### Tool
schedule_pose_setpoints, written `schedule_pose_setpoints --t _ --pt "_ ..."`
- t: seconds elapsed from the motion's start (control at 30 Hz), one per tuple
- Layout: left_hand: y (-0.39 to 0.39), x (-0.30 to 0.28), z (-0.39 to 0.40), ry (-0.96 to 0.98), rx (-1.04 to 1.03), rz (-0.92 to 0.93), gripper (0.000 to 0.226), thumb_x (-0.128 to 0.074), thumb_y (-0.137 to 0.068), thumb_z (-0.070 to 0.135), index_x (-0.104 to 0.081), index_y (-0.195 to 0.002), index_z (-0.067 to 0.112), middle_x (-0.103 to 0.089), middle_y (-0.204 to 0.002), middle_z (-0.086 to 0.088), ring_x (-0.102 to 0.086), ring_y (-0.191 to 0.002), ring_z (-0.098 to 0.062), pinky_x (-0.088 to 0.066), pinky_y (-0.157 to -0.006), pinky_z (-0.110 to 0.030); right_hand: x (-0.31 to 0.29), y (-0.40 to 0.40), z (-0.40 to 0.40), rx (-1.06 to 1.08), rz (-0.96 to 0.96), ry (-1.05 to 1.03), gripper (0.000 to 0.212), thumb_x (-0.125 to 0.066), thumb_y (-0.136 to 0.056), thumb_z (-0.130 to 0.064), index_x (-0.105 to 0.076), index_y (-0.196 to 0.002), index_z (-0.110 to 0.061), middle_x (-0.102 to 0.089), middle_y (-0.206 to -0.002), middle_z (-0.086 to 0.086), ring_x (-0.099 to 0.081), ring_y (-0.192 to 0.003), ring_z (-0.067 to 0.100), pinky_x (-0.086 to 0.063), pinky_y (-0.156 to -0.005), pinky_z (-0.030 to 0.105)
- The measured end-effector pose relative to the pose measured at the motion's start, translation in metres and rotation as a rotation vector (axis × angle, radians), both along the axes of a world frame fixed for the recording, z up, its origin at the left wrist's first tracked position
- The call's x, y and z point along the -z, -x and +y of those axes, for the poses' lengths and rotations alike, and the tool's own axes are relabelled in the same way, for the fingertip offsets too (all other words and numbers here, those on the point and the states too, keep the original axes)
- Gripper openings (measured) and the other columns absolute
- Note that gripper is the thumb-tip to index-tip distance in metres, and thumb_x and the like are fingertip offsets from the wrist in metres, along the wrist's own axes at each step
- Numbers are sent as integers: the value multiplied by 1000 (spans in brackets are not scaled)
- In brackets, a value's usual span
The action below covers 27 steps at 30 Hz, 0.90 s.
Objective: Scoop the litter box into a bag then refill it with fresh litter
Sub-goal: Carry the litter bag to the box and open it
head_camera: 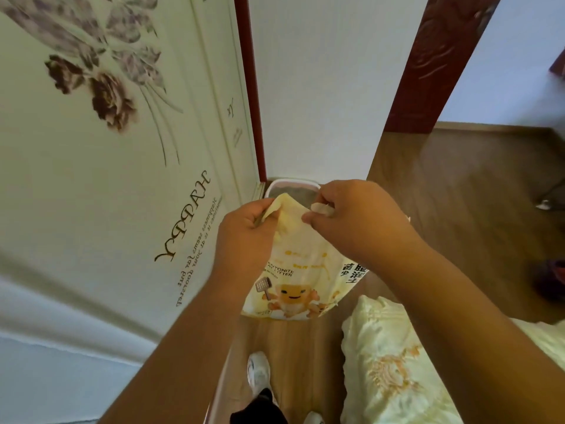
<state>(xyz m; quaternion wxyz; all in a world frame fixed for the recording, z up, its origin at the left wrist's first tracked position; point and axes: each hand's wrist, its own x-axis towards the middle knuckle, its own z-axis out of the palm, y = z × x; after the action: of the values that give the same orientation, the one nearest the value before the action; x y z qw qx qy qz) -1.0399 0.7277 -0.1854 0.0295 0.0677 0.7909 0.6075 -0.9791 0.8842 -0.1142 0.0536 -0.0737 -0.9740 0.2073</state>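
Observation:
A yellow bag of bentonite cat litter with a cartoon figure hangs upright in front of me. My left hand grips the left side of its top edge. My right hand pinches the right side of the top, and a small torn strip shows between its fingers. Behind the bag, on the floor in the corner, sits the white litter box with grey litter inside; most of it is hidden by the bag and my hands.
A cream cabinet door with flower print and "HAPPY" lettering runs along the left. A white wall and a dark red door frame stand ahead. A bed with a pale embroidered quilt is at the lower right. My white shoes stand on the wooden floor.

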Motion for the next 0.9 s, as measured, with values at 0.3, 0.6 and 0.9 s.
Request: schedule_pose_setpoints --t 0.3,0.6,0.9 --pt "119 16 47 19 102 -5 23 -63 -100 25 -77 -110 40 -77 -90 16 -72 -83 -6 -62 -80 -38 23 109 42 97 -30 11 25 -63 -95 -41 -62 -77 -24 -60 -70 -8 -53 -62 6 -34 -52 23" --pt "250 49 76 93 213 -64 22 -63 -99 31 -76 -116 37 -76 -96 13 -70 -89 -7 -61 -83 -39 52 225 67 196 -101 61 21 -66 -93 -41 -63 -80 -24 -63 -75 -7 -55 -68 6 -39 -55 24" --pt "352 68 111 156 266 -47 24 -63 -99 30 -72 -109 49 -67 -86 35 -63 -89 12 -50 -76 -14 72 319 102 258 -149 131 21 -67 -93 -41 -64 -82 -24 -61 -73 -9 -54 -66 6 -40 -53 23"
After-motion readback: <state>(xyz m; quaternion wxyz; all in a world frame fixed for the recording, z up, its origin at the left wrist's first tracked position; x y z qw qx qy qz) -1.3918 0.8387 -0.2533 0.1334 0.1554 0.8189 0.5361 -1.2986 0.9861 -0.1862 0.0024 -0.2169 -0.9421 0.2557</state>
